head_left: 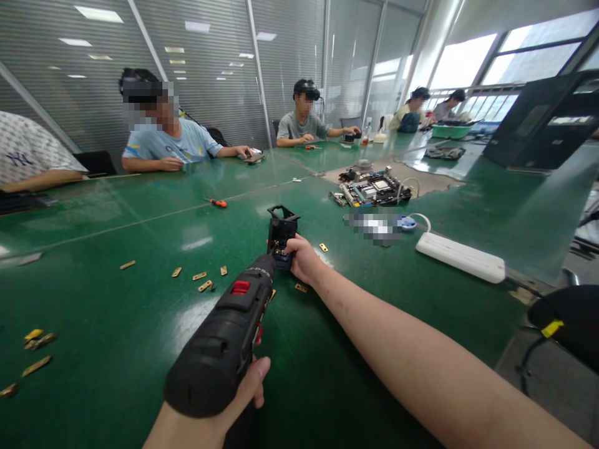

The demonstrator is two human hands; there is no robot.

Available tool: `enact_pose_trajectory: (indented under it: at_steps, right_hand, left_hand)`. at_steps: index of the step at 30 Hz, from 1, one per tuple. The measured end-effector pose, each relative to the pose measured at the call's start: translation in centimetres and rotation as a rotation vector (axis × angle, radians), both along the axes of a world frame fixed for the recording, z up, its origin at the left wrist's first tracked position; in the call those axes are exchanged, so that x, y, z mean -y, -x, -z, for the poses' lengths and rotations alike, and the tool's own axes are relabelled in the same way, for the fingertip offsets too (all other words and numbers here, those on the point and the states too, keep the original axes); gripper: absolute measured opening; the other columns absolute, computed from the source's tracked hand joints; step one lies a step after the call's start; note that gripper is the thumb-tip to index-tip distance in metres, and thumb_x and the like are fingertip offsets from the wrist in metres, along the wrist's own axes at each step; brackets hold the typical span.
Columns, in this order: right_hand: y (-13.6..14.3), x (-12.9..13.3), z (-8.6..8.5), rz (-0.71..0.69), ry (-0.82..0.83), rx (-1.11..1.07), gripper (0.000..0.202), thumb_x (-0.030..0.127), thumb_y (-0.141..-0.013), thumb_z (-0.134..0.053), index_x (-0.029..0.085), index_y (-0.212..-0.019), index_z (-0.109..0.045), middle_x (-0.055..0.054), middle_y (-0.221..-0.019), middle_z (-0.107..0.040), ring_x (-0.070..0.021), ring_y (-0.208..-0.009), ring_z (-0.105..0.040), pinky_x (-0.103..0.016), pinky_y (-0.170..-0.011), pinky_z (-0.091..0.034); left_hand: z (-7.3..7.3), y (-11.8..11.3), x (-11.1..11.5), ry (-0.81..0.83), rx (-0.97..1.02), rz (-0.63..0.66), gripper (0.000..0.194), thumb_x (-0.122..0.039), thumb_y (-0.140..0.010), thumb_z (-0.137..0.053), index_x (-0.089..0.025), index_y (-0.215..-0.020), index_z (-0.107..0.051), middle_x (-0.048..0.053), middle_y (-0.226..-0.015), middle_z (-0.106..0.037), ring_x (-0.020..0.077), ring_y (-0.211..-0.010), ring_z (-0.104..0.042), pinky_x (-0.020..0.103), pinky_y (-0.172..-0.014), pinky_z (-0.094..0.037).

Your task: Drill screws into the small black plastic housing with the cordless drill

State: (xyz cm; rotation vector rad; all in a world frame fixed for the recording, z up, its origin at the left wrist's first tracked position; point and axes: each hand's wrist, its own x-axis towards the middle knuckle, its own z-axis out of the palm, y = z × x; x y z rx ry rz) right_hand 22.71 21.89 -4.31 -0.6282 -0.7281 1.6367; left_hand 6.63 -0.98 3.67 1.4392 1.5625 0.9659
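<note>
My left hand [250, 390] is closed round the handle of a black cordless drill [219, 330] with a red slider on top. The drill points forward, its chuck end against the near side of a small black plastic case [279, 232]. My right hand [304, 257] grips that case from the right side, fingers closed on its edge. Black framing stands up at the back of the case, and small brass parts show inside it. The drill's tip is hidden there. Flat brass strips with holes [204, 285] lie left of the drill, and another brass strip [324, 247] lies right of the case.
An orange-handled screwdriver [218, 203] lies beyond on the green table [140, 231]. A circuit board [374, 187] sits further back, with a white power strip [461, 255] at right. Brass pieces [37, 365] lie at far left. Several people sit across the table.
</note>
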Motion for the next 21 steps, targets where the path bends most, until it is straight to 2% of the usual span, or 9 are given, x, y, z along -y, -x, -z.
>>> enact_pose_trajectory:
  at_steps: [3, 7, 14, 21]
  right_hand:
    - [0.0, 0.0, 0.0, -0.008, 0.000, 0.008, 0.038, 0.018, -0.048, -0.060, 0.024, -0.085, -0.059, 0.004, -0.068, -0.058, -0.0178, -0.070, -0.053, -0.030, -0.066, -0.047]
    - [-0.1, 0.0, 0.1, -0.003, 0.005, 0.010, 0.039, 0.017, -0.048, -0.060, 0.024, -0.087, -0.059, 0.003, -0.070, -0.060, -0.0185, -0.072, -0.055, -0.030, -0.067, -0.048]
    - [-0.2, 0.1, 0.1, -0.004, 0.007, 0.004, 0.040, 0.017, -0.047, -0.060, 0.023, -0.087, -0.059, 0.002, -0.071, -0.061, -0.0207, -0.075, -0.059, -0.034, -0.073, -0.053]
    - [-0.2, 0.2, 0.1, 0.000, 0.011, 0.001, 0.041, 0.017, -0.046, -0.061, 0.024, -0.086, -0.060, 0.003, -0.069, -0.060, -0.0201, -0.075, -0.059, -0.034, -0.073, -0.055]
  left_hand:
    - [0.2, 0.2, -0.2, 0.010, 0.016, 0.009, 0.019, -0.043, -0.081, -0.070, -0.028, -0.069, -0.072, -0.005, -0.044, -0.069, 0.0225, -0.042, -0.069, 0.034, -0.053, -0.059]
    - [0.1, 0.4, -0.1, 0.000, 0.027, 0.040, 0.020, -0.039, -0.084, -0.071, -0.028, -0.068, -0.072, -0.005, -0.047, -0.071, 0.0208, -0.044, -0.071, 0.032, -0.058, -0.061]
    - [-0.1, 0.5, -0.1, 0.041, 0.131, 0.073, 0.022, -0.035, -0.085, -0.078, -0.027, -0.066, -0.069, -0.004, -0.053, -0.074, 0.0191, -0.046, -0.072, 0.029, -0.055, -0.063]
    - [1.0, 1.3, -0.4, 0.044, 0.112, 0.099, 0.018, -0.035, -0.085, -0.082, -0.026, -0.073, -0.073, -0.003, -0.051, -0.075, 0.0210, -0.046, -0.074, 0.031, -0.056, -0.064]
